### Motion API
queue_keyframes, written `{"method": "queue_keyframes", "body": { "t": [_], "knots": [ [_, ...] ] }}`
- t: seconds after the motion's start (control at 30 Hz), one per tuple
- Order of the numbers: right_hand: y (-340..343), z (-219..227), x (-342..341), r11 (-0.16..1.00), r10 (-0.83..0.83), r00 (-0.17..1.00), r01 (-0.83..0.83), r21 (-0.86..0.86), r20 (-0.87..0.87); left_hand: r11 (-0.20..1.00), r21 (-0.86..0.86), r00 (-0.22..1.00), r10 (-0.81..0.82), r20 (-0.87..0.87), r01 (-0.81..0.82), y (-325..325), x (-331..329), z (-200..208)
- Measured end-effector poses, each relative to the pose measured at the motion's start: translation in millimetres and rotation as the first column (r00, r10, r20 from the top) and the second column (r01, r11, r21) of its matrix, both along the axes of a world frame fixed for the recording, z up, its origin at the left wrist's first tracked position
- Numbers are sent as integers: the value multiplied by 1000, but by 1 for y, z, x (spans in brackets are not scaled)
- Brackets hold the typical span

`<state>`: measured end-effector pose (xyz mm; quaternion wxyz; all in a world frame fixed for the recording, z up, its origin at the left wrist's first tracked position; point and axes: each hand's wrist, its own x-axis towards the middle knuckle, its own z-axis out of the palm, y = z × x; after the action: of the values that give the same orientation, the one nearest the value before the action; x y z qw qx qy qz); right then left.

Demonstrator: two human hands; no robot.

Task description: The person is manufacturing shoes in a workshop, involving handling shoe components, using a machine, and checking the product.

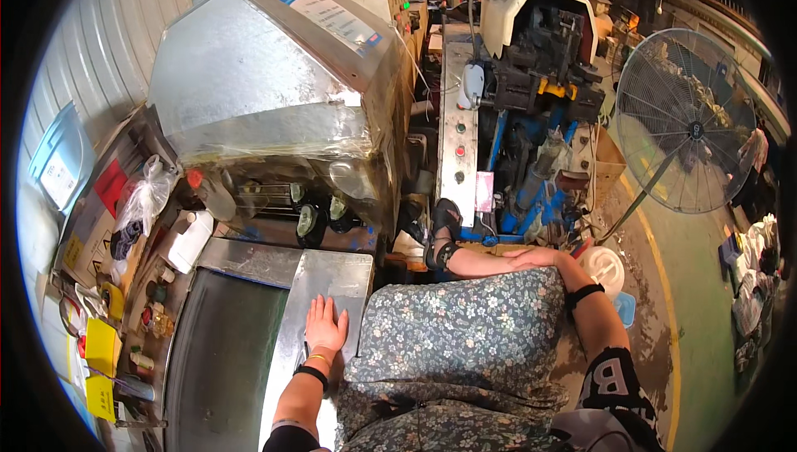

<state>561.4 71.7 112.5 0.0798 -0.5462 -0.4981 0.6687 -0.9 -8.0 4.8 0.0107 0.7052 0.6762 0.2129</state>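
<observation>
Metal ledge (336, 272) (flat, silvery) lies under the left hand (326, 327).

Right of the conveyor belt (224, 361) lies a side plate (336, 273) bearing the left hand (327, 327); behind the belt stands an exhaust hood (241, 78); far right of the belt, a pedestal fan (696, 130).

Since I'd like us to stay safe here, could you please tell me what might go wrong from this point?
The left hand rests on the metal plate beside the belt; if the belt runs, the hand or its yellow bracelet might catch. The sandalled foot sits close to the machine, so it could get knocked if the machine moves.
</observation>
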Motion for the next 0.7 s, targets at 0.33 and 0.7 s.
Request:
{"method": "queue_keyframes", "body": {
  "t": [0.33, 0.7],
  "knots": [
    [0, -5, 3, 1000, -6, 999, 5, 20, 45, 999, -48, 1000, 5, -3, -5, -2, -1, 0],
    [-5, 20, -10, 981, 149, 972, -169, 97, 184, 999, -29, 1000, 13, -18, -14, -3, 1, 3]
  ]
}}
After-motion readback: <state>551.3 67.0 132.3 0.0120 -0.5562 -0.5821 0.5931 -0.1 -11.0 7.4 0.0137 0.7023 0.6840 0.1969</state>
